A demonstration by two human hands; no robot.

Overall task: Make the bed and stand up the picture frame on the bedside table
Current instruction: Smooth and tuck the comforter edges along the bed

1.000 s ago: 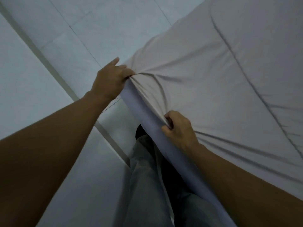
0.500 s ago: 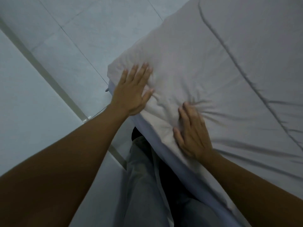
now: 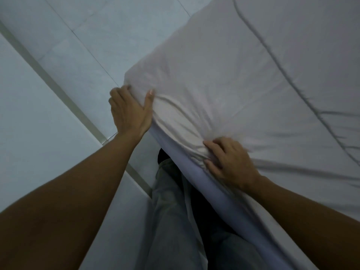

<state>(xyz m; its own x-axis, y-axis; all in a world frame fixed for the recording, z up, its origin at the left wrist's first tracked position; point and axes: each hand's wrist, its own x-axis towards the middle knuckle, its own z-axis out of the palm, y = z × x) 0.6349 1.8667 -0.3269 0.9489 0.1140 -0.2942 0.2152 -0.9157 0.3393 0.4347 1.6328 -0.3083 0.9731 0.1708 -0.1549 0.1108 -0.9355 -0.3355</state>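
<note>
The bed sheet (image 3: 224,84) covers the mattress (image 3: 204,184) corner above the tiled floor (image 3: 87,36). It is puckered between the hands and creased farther in, so bed-making looks part done; the picture frame and bedside table are out of view. The left hand (image 3: 129,112) presses the corner with released fingers, the right hand (image 3: 229,162) grasps bunched sheet at the edge, and no writing shows.

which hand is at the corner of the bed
The left hand, thumb on top of the sheet and fingers down the corner's side; the right hand sits further along the edge, bunching fabric.
</note>
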